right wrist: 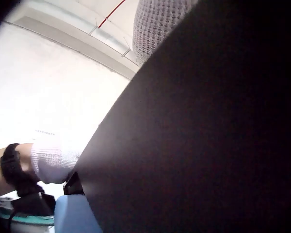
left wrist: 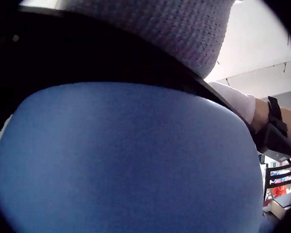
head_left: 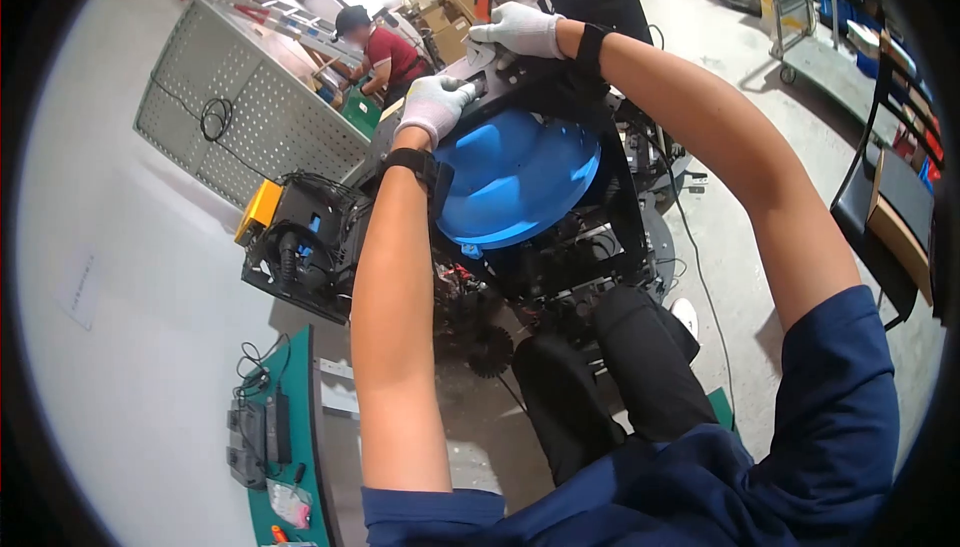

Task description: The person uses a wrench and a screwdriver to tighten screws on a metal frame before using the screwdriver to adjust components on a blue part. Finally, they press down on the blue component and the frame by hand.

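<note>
In the head view a black machine stands before me, with a round blue bowl-like part (head_left: 520, 182) in its top. My left hand (head_left: 437, 105), in a white knit glove, grips the upper edge of a black panel (head_left: 515, 87) just beyond the blue part. Farther right along that edge, my gloved right hand (head_left: 522, 31) holds the panel beside a light grey plate (head_left: 480, 55). The blue part (left wrist: 131, 155) fills much of the left wrist view, below the glove (left wrist: 184, 34). Dark panel surface (right wrist: 199, 126) covers most of the right wrist view and hides the fingertips.
A person in a red top (head_left: 392, 55) bends by a green crate (head_left: 360, 112). Left are a perforated metal panel (head_left: 225, 107) and a black unit with a yellow part (head_left: 262, 209). A green bench (head_left: 300, 417) holds power adapters. At right stand a black chair (head_left: 890, 197) and a trolley (head_left: 840, 82).
</note>
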`<state>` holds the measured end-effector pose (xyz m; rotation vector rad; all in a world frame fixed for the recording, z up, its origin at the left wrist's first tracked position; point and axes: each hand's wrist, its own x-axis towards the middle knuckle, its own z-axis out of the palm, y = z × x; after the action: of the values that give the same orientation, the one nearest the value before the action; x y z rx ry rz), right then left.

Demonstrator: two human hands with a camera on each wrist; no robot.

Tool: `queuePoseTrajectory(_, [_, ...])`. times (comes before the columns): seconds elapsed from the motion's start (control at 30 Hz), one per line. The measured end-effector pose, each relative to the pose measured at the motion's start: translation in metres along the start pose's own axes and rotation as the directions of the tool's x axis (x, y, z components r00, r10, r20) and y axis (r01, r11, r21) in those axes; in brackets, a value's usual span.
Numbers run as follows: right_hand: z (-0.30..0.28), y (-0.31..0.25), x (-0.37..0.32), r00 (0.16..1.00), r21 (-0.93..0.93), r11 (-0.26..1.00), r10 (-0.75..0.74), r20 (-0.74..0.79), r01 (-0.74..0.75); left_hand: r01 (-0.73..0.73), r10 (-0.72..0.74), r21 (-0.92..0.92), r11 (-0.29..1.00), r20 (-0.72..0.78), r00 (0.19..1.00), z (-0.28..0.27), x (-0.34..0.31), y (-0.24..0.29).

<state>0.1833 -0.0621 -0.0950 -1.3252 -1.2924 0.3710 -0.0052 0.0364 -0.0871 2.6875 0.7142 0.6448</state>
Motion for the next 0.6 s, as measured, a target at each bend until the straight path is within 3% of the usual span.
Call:
queuePoseTrajectory(0.07, [-0.002,-0.008,-0.008,0.998,-0.072,0.996,0.046,0.039,-0.044,0.007,-0.007,0.023,1.000,0.036,0.999,0.000,-0.001,0.002])
queuePoseTrajectory(0.17, [-0.002,-0.006,-0.008,0.998,-0.071,0.996,0.055,0.024,-0.053,-0.204,0.204,0.086,0.975,0.014,0.979,0.001,0.004,-0.012])
queuePoseTrajectory(0.3, [-0.002,-0.006,-0.007,0.998,-0.077,0.995,0.060,0.025,-0.058,-0.167,0.166,-0.063,0.984,-0.022,0.986,0.007,0.005,-0.012])
queuePoseTrajectory(0.37, [-0.003,-0.004,-0.005,0.999,-0.061,0.997,0.044,0.025,-0.043,0.000,0.005,0.099,0.995,-0.048,0.999,0.005,0.003,0.000])
queuePoseTrajectory(0.47, [-0.002,0.006,0.004,0.999,-0.023,0.999,0.037,0.027,-0.037,0.049,-0.050,0.127,0.991,0.000,0.999,-0.001,-0.003,0.008])
queuePoseTrajectory(0.6, [-0.004,0.005,0.003,0.999,-0.065,0.998,0.023,0.026,-0.021,-0.023,0.023,0.136,0.990,-0.001,1.000,0.003,0.010,-0.007])
